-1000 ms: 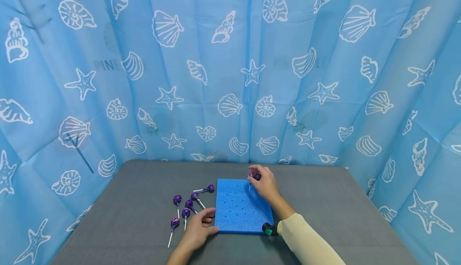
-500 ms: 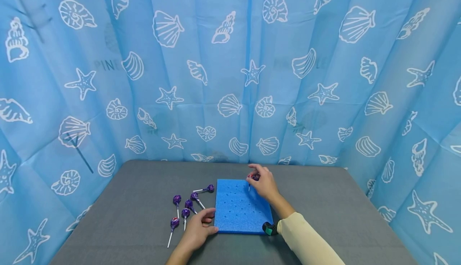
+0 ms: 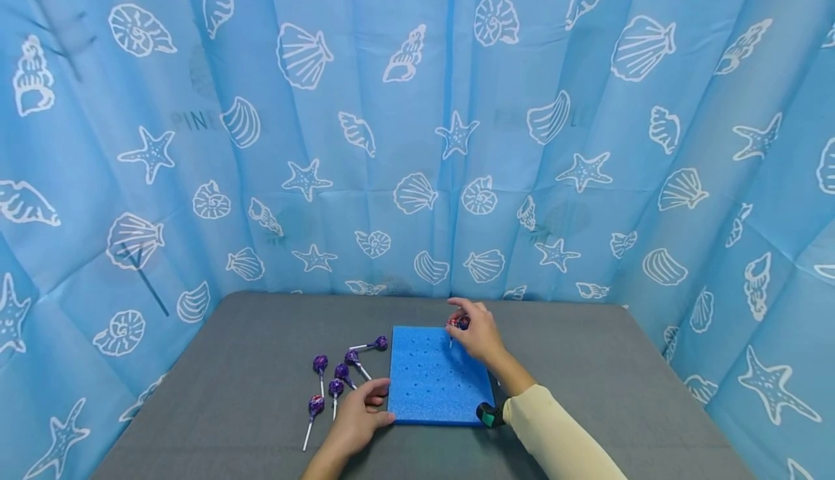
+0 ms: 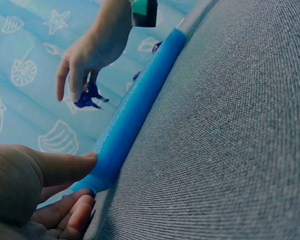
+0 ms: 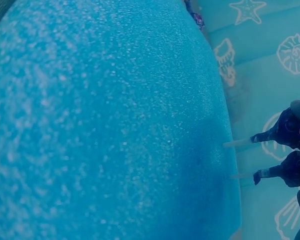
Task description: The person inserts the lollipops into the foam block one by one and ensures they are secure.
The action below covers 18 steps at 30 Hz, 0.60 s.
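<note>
Lollipops [image 3: 335, 388], six visible, loose on tabletop [image 3: 248, 400] L of blue foam board [image 3: 424, 409], prob. set aside to leave foam uncovered yet within reach. Next, left hand [image 3: 355, 418]: thumb & fingers pinching near-L corner of board, seemingly to stop it shifting. Then right hand [image 3: 481, 333] over far-R area, fingers pinching wrapped head of lollipop [image 5: 291, 130], second lollipop [image 5: 294, 169] just beside; sticks [image 5: 237, 143] toward foam, apparently for straight aim. Hard to tell, w/ view cropped, if gripping one or both, or if tips in foam.
</note>
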{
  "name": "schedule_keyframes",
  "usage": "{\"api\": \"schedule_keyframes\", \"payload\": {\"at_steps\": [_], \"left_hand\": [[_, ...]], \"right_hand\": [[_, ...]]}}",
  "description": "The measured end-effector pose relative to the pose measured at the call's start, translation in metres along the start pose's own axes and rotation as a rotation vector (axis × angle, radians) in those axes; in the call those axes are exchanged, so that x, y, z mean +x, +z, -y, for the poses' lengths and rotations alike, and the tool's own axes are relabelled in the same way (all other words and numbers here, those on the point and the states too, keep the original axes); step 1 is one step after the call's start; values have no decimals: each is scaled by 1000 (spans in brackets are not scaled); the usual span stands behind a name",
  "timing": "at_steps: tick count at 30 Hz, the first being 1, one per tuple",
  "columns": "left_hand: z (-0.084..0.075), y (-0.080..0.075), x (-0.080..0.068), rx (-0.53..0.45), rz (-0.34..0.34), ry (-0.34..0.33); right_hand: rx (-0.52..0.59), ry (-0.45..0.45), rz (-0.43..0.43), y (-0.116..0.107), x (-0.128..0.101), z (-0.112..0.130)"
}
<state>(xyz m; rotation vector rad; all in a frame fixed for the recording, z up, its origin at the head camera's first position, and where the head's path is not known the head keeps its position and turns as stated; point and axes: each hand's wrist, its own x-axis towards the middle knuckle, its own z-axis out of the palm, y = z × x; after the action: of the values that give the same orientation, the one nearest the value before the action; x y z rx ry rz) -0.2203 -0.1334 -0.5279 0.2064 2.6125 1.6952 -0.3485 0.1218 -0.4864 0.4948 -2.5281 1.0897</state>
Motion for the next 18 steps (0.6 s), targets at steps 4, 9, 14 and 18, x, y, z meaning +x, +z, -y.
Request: {"api": "schedule_keyframes", "payload": {"at_steps": [4, 9, 14, 18], "left_hand": [[1, 0, 1, 6, 4, -16], [2, 2, 1, 7, 4, -22], [2, 1, 0, 3, -1, -1], [1, 1, 0, -3, -5, 9]], "right_hand": [[11, 5, 4, 0, 1, 1], [53, 14, -4, -2, 2, -1], [111, 12, -55, -8, 3, -5], [139, -11, -101, -18, 4, -7]]}}
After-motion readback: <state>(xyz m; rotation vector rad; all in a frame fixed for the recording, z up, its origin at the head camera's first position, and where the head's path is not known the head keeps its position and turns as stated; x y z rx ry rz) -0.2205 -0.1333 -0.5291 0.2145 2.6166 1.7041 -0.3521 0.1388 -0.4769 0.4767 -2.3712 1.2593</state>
